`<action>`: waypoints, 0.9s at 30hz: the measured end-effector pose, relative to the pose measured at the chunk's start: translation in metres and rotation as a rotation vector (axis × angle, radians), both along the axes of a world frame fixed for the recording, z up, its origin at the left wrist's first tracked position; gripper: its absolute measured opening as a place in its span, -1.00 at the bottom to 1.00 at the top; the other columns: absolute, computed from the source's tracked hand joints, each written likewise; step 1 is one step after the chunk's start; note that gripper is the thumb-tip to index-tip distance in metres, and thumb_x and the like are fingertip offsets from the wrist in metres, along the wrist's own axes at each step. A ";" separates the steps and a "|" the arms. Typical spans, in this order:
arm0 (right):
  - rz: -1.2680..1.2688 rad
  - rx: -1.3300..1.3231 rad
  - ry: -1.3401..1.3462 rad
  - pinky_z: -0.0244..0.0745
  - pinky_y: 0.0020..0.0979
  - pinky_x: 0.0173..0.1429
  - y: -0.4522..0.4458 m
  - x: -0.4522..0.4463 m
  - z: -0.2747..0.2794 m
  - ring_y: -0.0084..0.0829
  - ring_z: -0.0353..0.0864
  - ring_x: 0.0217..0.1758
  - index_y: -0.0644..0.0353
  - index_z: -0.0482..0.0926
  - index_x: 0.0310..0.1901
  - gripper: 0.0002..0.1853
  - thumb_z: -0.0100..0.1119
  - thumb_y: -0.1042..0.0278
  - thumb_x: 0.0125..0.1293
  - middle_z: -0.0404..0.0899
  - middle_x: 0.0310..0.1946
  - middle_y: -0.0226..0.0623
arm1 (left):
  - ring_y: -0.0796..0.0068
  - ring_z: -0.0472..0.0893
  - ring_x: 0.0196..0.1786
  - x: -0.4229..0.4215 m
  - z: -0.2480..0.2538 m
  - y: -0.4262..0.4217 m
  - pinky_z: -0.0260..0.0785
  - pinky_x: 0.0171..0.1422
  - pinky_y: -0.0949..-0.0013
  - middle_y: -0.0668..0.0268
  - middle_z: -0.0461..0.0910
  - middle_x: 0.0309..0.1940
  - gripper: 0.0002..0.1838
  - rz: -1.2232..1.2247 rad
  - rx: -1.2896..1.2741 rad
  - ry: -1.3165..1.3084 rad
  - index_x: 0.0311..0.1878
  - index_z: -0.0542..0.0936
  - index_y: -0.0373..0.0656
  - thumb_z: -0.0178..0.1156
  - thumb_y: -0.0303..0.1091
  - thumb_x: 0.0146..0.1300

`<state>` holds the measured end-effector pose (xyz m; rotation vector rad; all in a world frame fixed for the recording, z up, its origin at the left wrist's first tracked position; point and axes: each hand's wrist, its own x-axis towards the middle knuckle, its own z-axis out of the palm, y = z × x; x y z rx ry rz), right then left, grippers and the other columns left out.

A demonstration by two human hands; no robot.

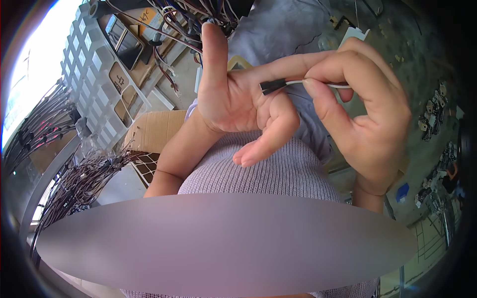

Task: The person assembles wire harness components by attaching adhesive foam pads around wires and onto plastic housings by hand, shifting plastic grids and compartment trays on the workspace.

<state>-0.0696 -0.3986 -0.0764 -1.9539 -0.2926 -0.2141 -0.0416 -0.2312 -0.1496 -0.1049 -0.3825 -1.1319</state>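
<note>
A short cable with white and red wires [295,82] is pinched between the thumb and index finger of my right hand [370,109]. Its end carries a pair of slim black plug housings [273,86], which lie over the fingers of my left hand [243,102]. That hand is turned palm up, thumb and index finger stretched out and the other fingers loosely curled. Whether the housings touch the left fingers I cannot tell. The far end of the cable is partly hidden behind the right fingers.
Dark wire bundles hang at the top [198,15] and lie at the left [82,184]. A white plastic lattice panel [92,74], a phone-like black device [123,42] and a cardboard box [156,130] are also on the left. Small parts lie on the floor at right [435,111].
</note>
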 end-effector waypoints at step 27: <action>0.062 0.126 0.246 0.19 -0.66 -0.34 -0.064 0.010 -0.008 -0.69 0.36 -0.38 0.33 0.72 -0.19 -0.83 0.37 0.60 0.16 0.44 -0.42 -0.49 | 0.80 0.40 -0.85 0.010 0.025 0.012 0.18 -0.75 0.77 0.51 0.45 -0.88 -0.36 0.216 0.493 -0.109 0.35 -0.02 -0.78 -0.37 -0.27 0.49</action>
